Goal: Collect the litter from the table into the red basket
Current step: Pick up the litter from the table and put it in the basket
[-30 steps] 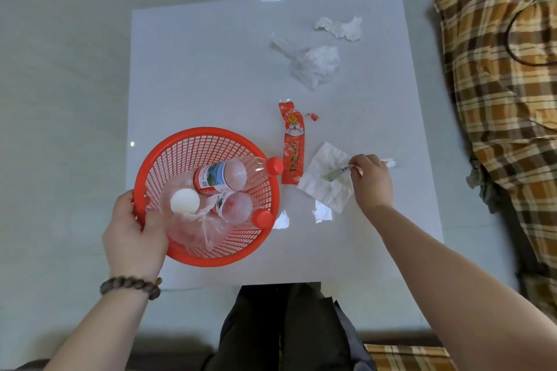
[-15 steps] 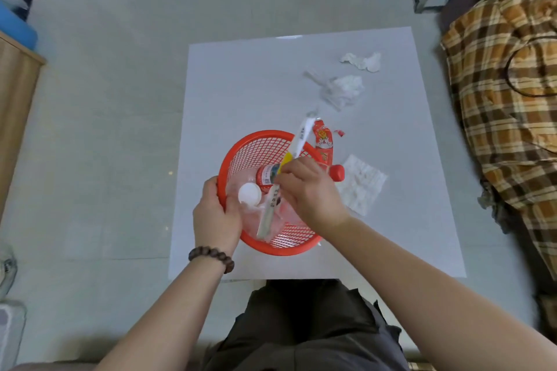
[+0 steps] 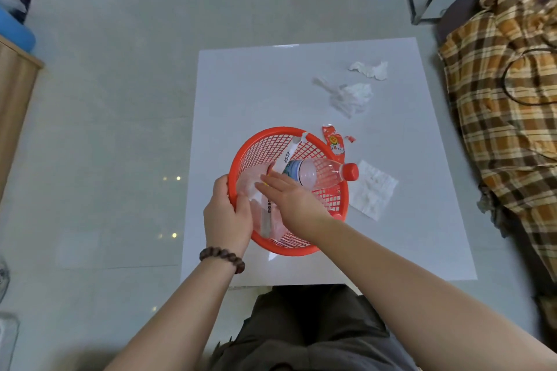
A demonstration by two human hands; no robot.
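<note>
A person's left hand [image 3: 226,218] grips the near-left rim of the red basket [image 3: 261,136] on the white table [image 3: 247,84]. The right hand [image 3: 291,196], fingers loosely spread, rests over a long white wrapper [image 3: 290,153] lying inside, running from the near side to the far rim. A plastic bottle [image 3: 319,173] points its cap right.

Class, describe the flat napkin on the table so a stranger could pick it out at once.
Start at the red basket on the white table. Just to its right lies the flat napkin, by the bottle's red cap. Unlike the two crumpled tissues farther back, it is spread open, squarish.
</note>
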